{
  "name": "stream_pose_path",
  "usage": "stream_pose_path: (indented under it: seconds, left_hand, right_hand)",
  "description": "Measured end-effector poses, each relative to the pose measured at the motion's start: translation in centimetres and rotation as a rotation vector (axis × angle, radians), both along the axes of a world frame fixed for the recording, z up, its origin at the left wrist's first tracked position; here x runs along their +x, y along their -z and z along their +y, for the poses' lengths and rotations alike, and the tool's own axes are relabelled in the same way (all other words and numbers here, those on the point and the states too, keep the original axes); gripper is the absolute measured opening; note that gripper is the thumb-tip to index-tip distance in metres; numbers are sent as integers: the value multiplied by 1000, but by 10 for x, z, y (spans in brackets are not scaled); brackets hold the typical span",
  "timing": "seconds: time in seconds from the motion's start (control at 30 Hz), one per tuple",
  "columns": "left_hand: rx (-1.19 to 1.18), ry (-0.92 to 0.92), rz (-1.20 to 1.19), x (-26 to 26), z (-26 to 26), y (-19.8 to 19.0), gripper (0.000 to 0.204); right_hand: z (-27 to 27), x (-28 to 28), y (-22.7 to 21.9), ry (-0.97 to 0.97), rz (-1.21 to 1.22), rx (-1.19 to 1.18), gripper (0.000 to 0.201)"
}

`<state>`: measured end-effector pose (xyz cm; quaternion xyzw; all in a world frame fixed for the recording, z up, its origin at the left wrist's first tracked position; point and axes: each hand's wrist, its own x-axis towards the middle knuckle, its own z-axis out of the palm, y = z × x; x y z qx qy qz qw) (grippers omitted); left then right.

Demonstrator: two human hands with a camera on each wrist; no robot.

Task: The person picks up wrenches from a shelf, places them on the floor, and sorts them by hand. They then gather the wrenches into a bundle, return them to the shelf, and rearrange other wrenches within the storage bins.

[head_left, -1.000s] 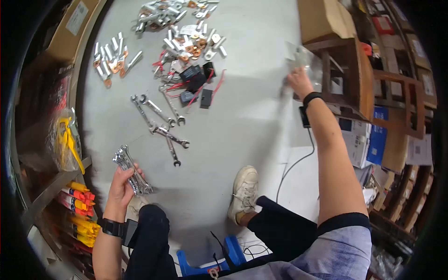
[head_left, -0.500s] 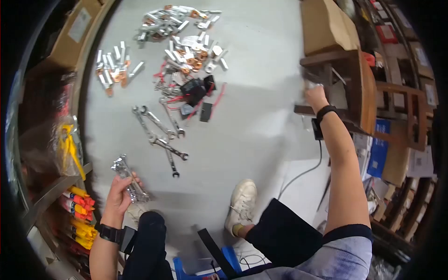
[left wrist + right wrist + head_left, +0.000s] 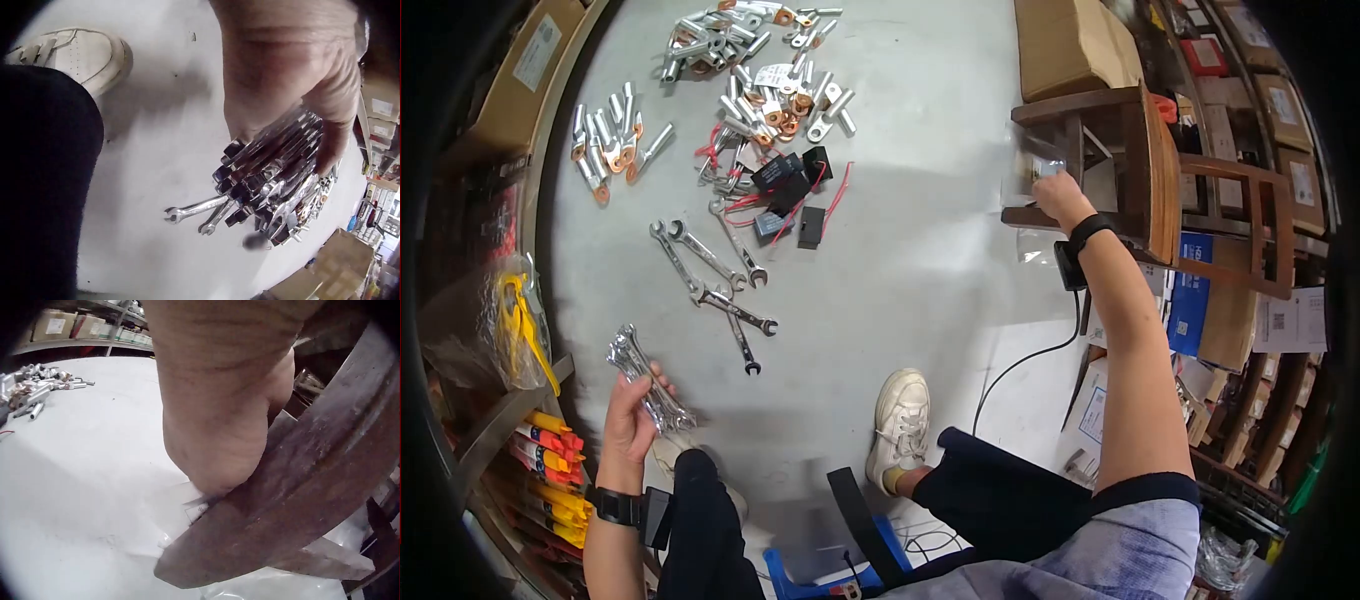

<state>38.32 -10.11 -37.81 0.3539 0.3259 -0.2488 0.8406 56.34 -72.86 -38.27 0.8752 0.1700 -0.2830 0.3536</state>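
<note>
My left hand (image 3: 628, 420) grips a bundle of shiny combination wrenches (image 3: 643, 382), thumb across their shafts. In the left wrist view their ends fan out beneath the palm (image 3: 287, 81). Several loose wrenches (image 3: 672, 258) lie on the grey floor ahead of that hand. Far to the right, my right hand (image 3: 1063, 198) pinches a clear plastic bag (image 3: 1028, 165) between the legs of a dark wooden stool (image 3: 1163, 180) lying on its side. The right wrist view shows the curled hand (image 3: 215, 419) behind a stool leg (image 3: 269, 531), its fingertips hidden.
Black capacitors (image 3: 780, 180) with red leads lie near piles of metal cable lugs (image 3: 785, 105). Another group of lugs (image 3: 610, 135) lies left. Cardboard boxes (image 3: 1075, 45) and shelves border the right, a shelf with yellow-handled tools (image 3: 525, 320) the left. A shoe (image 3: 900, 420) stands in front.
My right hand has moved from beside the stool to between its legs with the plastic bag. My left hand keeps its hold on the wrenches. The head view has shifted slightly.
</note>
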Motion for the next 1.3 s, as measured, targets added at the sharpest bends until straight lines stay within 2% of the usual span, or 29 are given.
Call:
stream_pose_path:
  seconds: [0.13, 0.2, 0.23, 0.27, 0.33, 0.37, 0.4, 0.43, 0.53, 0.63, 0.67, 0.73, 0.77, 0.8, 0.87, 0.9, 0.93, 1.0, 1.13, 1.3]
  left_hand:
    - [9, -11, 2, -1, 1, -3, 25]
    - [15, -11, -11, 0, 2, -4, 25]
    - [28, -16, -20, 0, 3, -5, 25]
    - [34, -7, -23, 2, 5, -7, 25]
    - [46, 13, -42, 4, 15, -14, 24]
    - [77, 19, -81, 6, 19, -21, 24]
    - [111, 9, -90, 9, 23, -31, 24]
    - [134, -8, -131, 11, 27, -43, 24]
    - [153, -68, -214, 7, 47, -90, 24]
    - [124, -169, -307, -13, 60, -146, 22]
    - [78, -178, -330, -22, 66, -165, 21]
    - [74, -152, -355, -45, 57, -224, 21]
    - [129, -265, -405, -58, 53, -240, 21]
    - [140, -262, -416, -75, 49, -261, 21]
    - [-73, -278, -399, -106, 41, -303, 22]
    - [-29, -291, -415, -122, 44, -314, 22]
    - [-24, -288, -425, -139, 41, -330, 22]
    - [-16, -227, -437, -170, 28, -363, 24]
    - [-79, -184, -462, -221, -9, -401, 27]
    - [-7, -101, -290, -260, -51, -392, 24]
  right_hand:
    - [9, 1, -6, 27, 84, -25, 19]
    - [20, -6, -5, 106, -32, 245, 21]
    - [25, -11, -7, 24, -84, 336, 22]
    - [28, -19, -13, 31, -89, 342, 22]
    - [44, -33, -19, -147, -192, 615, 22]
    - [47, -44, -29, -114, -111, 597, 23]
    - [53, -55, -48, -4, 17, 558, 22]
    - [47, -70, -57, -96, -25, 656, 21]
    - [43, -116, -123, 35, 24, 514, 25]
    - [33, -173, -194, 93, -100, 624, 26]
    - [37, -193, -218, 199, -150, 612, 22]
    - [29, -236, -254, 265, -238, 698, 21]
    - [33, -256, -274, 413, -271, 784, 21]
    - [38, -277, -292, 565, -304, 867, 21]
    - [44, -313, -322, 792, -337, 1281, 20]
    - [71, -326, -353, 836, -377, 1315, 19]
    - [82, -340, -368, 814, -384, 1464, 19]
    - [117, -364, -397, 804, -413, 1607, 19]
    - [188, -390, -416, 622, -84, 1867, 21]
    - [296, -406, -384, 628, 489, 2045, 27]
